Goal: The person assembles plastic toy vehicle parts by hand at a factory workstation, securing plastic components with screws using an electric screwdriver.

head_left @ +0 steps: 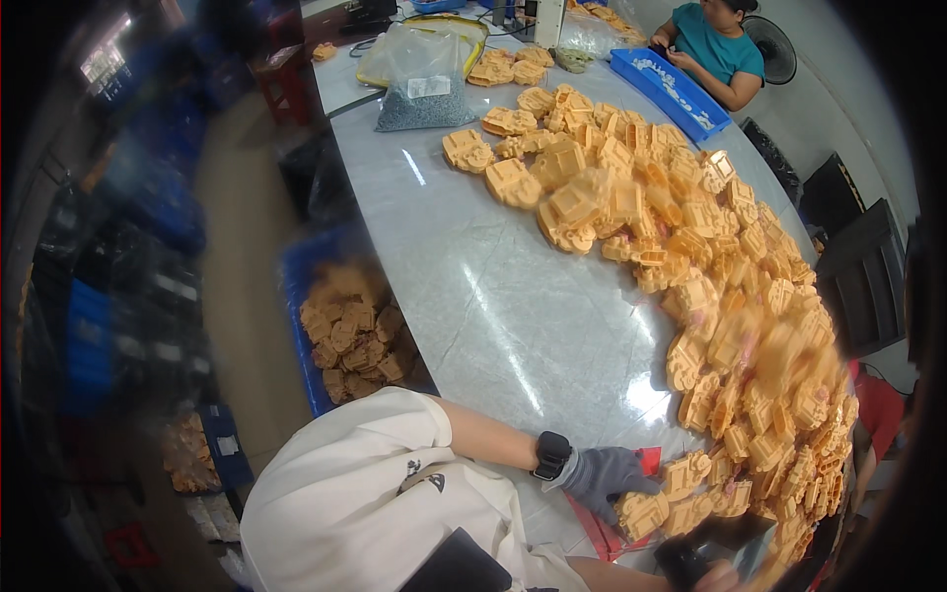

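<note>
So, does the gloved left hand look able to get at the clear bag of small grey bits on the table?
Probably not: the left hand is down by the nearest orange parts, while the bag sits toward the far end of the table. Distance alone seems the barrier.

Left of my desk (473, 326) I see beige floor (237, 202) and a red stool (286, 91); right of it, a fan (774, 49) and pale wall (843, 104).
</note>
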`<control>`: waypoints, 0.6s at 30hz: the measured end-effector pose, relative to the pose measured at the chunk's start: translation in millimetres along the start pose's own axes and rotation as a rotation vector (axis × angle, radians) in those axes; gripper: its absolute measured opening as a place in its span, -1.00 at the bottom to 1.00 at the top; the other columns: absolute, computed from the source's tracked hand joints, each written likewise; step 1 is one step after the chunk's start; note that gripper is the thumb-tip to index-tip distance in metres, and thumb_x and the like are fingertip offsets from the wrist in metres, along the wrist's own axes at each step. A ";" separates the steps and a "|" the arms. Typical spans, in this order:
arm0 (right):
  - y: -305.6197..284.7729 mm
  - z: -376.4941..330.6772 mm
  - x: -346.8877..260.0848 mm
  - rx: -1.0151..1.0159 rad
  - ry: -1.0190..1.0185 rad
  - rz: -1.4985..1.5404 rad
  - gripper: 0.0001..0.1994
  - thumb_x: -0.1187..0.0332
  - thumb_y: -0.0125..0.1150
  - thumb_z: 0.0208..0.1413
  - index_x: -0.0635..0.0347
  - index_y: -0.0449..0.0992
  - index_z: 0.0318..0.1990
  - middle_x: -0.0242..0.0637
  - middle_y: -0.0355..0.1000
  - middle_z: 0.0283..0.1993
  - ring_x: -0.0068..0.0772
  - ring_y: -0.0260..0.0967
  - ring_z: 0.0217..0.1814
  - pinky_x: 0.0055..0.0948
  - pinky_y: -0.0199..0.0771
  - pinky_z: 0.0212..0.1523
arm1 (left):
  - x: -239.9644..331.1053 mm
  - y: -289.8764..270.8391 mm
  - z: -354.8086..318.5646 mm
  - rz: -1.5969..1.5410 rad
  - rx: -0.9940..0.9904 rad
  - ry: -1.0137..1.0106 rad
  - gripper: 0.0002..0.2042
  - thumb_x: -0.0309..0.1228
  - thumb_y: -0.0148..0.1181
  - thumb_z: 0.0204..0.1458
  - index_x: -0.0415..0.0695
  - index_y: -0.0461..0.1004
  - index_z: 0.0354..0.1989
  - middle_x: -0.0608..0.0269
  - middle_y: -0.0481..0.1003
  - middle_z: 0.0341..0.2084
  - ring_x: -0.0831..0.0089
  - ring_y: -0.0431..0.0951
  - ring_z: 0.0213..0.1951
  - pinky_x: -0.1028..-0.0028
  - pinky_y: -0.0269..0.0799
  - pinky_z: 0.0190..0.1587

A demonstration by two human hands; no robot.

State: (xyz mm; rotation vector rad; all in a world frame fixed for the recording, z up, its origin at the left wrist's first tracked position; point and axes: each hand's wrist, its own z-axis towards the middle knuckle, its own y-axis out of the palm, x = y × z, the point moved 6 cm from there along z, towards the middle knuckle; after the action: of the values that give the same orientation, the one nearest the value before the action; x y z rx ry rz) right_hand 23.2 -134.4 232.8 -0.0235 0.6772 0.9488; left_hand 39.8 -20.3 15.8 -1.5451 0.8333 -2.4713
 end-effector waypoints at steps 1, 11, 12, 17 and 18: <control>0.4 0.6 0.4 -0.001 0.004 0.019 -0.64 0.44 0.15 0.06 0.17 0.17 -0.02 -0.35 0.25 -0.56 -0.40 0.24 -0.61 -0.43 0.28 -0.43 | 0.3 -0.6 0.0 -0.004 -0.008 -0.012 -0.22 0.01 0.30 -0.28 -0.08 0.22 0.16 0.05 0.36 -0.27 0.14 0.34 -0.22 0.25 0.28 -0.16; 1.8 -1.2 -4.6 0.010 -0.010 -0.041 -0.64 0.46 0.14 0.05 0.18 0.17 -0.02 -0.35 0.26 -0.56 -0.40 0.24 -0.61 -0.44 0.28 -0.45 | 4.3 0.3 0.0 -0.017 -0.006 0.021 -0.25 0.05 0.28 -0.25 -0.08 0.24 0.13 0.08 0.37 -0.26 0.14 0.35 -0.21 0.26 0.28 -0.13; 4.1 -0.4 -5.5 0.009 -0.015 -0.029 -0.64 0.46 0.14 0.05 0.18 0.17 -0.03 -0.34 0.26 -0.56 -0.40 0.24 -0.61 -0.44 0.29 -0.45 | 5.5 0.9 -1.0 -0.016 -0.004 0.025 -0.25 0.05 0.28 -0.25 -0.08 0.24 0.13 0.08 0.37 -0.26 0.14 0.35 -0.21 0.26 0.28 -0.13; -72.8 -49.9 -7.9 -0.191 -0.098 0.172 -0.64 0.48 0.14 0.04 0.18 0.16 -0.03 -0.33 0.27 -0.57 -0.38 0.25 -0.63 -0.43 0.30 -0.46 | -5.3 1.3 -1.6 0.006 0.019 -0.033 -0.23 0.09 0.27 -0.25 -0.10 0.25 0.13 0.08 0.38 -0.27 0.15 0.36 -0.21 0.26 0.28 -0.12; -26.8 -6.1 19.0 -0.111 -0.022 0.120 -0.64 0.48 0.14 0.04 0.19 0.16 -0.03 -0.33 0.27 -0.57 -0.38 0.25 -0.63 -0.43 0.30 -0.46 | -10.3 -2.2 -2.8 0.004 0.029 -0.054 -0.23 0.09 0.27 -0.25 -0.10 0.25 0.13 0.08 0.38 -0.27 0.15 0.36 -0.21 0.26 0.28 -0.12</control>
State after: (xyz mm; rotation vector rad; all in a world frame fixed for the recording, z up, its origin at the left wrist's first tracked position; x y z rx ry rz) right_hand 47.7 -138.3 210.4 -0.0711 0.6099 1.0995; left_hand 42.7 -13.5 7.8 -1.5912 0.7874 -2.4167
